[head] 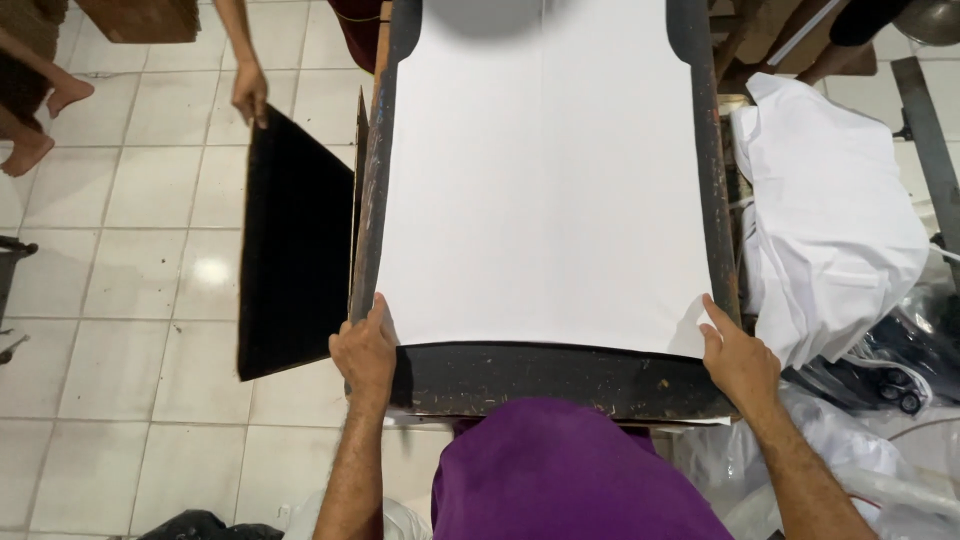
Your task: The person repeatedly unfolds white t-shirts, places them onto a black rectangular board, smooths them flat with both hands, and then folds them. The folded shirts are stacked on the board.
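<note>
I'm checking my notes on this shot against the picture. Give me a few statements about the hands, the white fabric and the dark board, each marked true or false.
1. The left hand rests at the near left corner of the white fabric. True.
2. The right hand holds a brush. False: it touches the fabric's near right corner.
3. The fabric lies on a dark board. True.
4. Another person's hand touches a black panel. True.
5. The floor is wooden. False: pale tiles.
</note>
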